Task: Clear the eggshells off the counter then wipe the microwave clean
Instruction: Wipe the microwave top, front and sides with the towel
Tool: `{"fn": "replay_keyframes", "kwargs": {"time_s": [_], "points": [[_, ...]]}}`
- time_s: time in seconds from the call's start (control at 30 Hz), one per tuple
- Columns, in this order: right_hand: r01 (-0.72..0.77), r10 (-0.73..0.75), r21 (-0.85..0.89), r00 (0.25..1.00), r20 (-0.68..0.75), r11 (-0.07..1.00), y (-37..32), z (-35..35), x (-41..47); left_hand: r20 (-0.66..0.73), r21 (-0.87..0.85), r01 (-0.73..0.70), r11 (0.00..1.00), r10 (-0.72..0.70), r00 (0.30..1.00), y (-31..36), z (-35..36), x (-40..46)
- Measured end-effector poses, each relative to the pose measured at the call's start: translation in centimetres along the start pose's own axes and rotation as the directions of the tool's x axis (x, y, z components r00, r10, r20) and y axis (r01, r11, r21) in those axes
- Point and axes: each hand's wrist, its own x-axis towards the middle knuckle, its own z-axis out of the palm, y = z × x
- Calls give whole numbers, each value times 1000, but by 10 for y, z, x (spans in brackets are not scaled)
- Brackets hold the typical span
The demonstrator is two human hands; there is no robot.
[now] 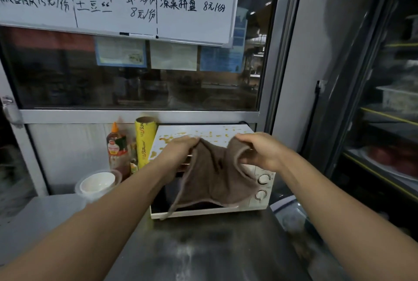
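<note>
A: Fingers [187, 142] of the left hand [178, 151] are curling round one corner of the brown cloth [214, 176]; the right hand [260, 151] is pinching the other corner.

B: Where's the cloth sitting?

A: It's hanging in front of the microwave [203, 132], draping over the door and not touching the top.

B: Microwave state?

A: Its white top is carrying orange-yellow spatter [167, 138], mostly along the left and back. No eggshells showing on the desk [214, 246] in front of it.

B: So which step?

A: I'm judging the shells as done and wiping as just starting. Next move is probably bunching the cloth into one hand and pressing it down onto the top.

B: Other stuff?

A: Left of the microwave: yellow wrap roll [144, 142], sauce bottle [116, 147], white bowl [97, 182].
</note>
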Motion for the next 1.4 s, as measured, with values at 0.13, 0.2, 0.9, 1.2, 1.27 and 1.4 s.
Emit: {"fn": "replay_keyframes", "kwargs": {"time_s": [0.13,0.2,0.9,1.2,1.27,1.4], "points": [[97,-71,-124,978,195,988,-8,-2,21,113,-228,35,973,-10,994,14,41,20],[125,-85,-158,967,242,979,-10,-13,31,102,-167,-4,986,22,995,19,52,32],[327,-151,-908,943,296,262,66,-173,188,30,797,-103,595,131,991,-26,102,182],[453,-113,-891,884,453,-26,103,-162,208,98,987,-95,131,-15,995,-60,46,174],[462,-136,-885,875,465,-55,108,-132,206,121,989,-122,84,15,993,-68,37,174],[459,-187,-884,864,467,-88,115,-62,200,64,982,-91,168,158,985,-79,32,175]]}}
